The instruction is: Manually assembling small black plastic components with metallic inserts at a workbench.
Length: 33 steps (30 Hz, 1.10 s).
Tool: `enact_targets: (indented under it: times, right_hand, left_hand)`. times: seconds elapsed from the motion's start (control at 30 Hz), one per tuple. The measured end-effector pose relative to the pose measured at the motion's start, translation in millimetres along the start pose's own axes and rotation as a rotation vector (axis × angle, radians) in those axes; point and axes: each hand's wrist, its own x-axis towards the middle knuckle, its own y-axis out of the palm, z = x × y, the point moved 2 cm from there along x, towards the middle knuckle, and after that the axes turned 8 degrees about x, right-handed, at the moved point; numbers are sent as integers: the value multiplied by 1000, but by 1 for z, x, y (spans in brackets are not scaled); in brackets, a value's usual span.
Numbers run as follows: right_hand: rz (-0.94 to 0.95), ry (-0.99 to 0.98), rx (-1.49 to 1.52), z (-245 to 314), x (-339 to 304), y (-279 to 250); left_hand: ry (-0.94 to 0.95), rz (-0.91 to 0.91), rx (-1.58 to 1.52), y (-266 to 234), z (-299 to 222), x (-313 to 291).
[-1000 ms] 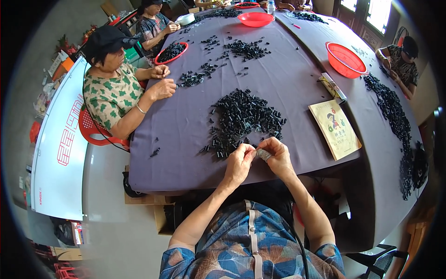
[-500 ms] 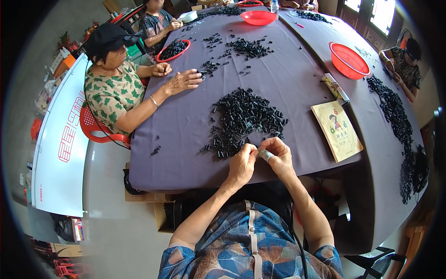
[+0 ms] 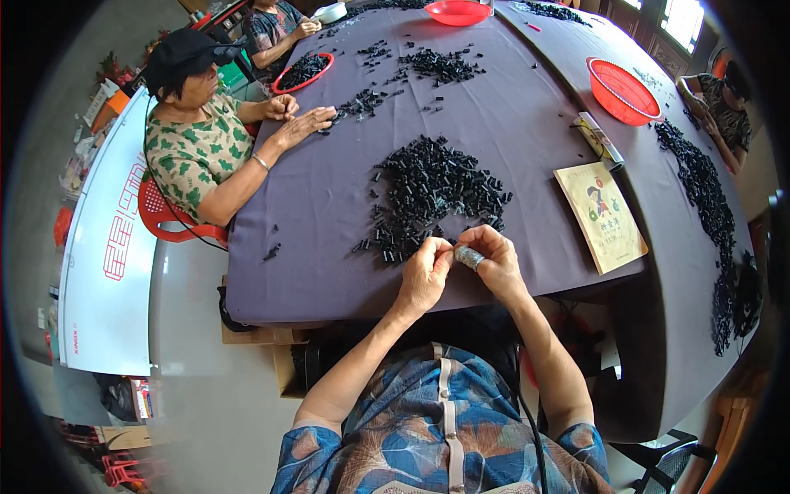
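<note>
My left hand [image 3: 425, 276] and my right hand [image 3: 498, 265] meet fingertip to fingertip over the table's near edge, both closed in a pinch. Between them, against the fingers of my right hand, shows a silver-grey, roughly cylindrical thing [image 3: 469, 257]. Whether it is held or wrapped round a finger I cannot tell. Anything smaller between the fingertips is too tiny to make out. Just beyond my hands spreads a heap of short black tube-like pieces [image 3: 436, 185], some with paler ends.
A purple-grey cloth covers the table [image 3: 329, 288]. Right of the heap lie a yellow booklet [image 3: 605, 218] and a rolled-up magazine [image 3: 599, 142]. Red baskets [image 3: 621, 95] and more black pieces [image 3: 440, 66] stand farther off. A co-worker [image 3: 202, 140] sits at the left.
The view has tilted slightly, so the table sits higher in it. My hands stay together in their pinch. The left co-worker's outstretched hand has drawn back a little.
</note>
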Motion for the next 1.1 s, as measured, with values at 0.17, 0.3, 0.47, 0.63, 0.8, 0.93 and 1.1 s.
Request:
enact_targets:
  times: [0.17,0.3,0.47,0.63,0.8,0.93,1.1]
  right_hand:
    - [-18,4,-1,0,-1,2]
    - [-12,-20,-88,2,-3,4]
    - [-46,-121,-242,3,-8,10]
    - [-153,-192,-222,15,-6,8]
    - [-139,-280,-264,44,-10,23]
    - [-224,-236,-292,27,-11,0]
    - [-316,-232,-294,24,-9,-12]
  left_hand:
    - [67,-75,66,3,-4,-2]
    - [52,-86,-6,3,-5,-3]
    - [33,-89,45,6,-2,-6]
    - [112,-107,187,0,-21,-4]
    - [157,-136,429,-6,-25,1]
    - [277,-174,619,-12,-25,-1]
    - [283,-187,687,-13,-15,-2]
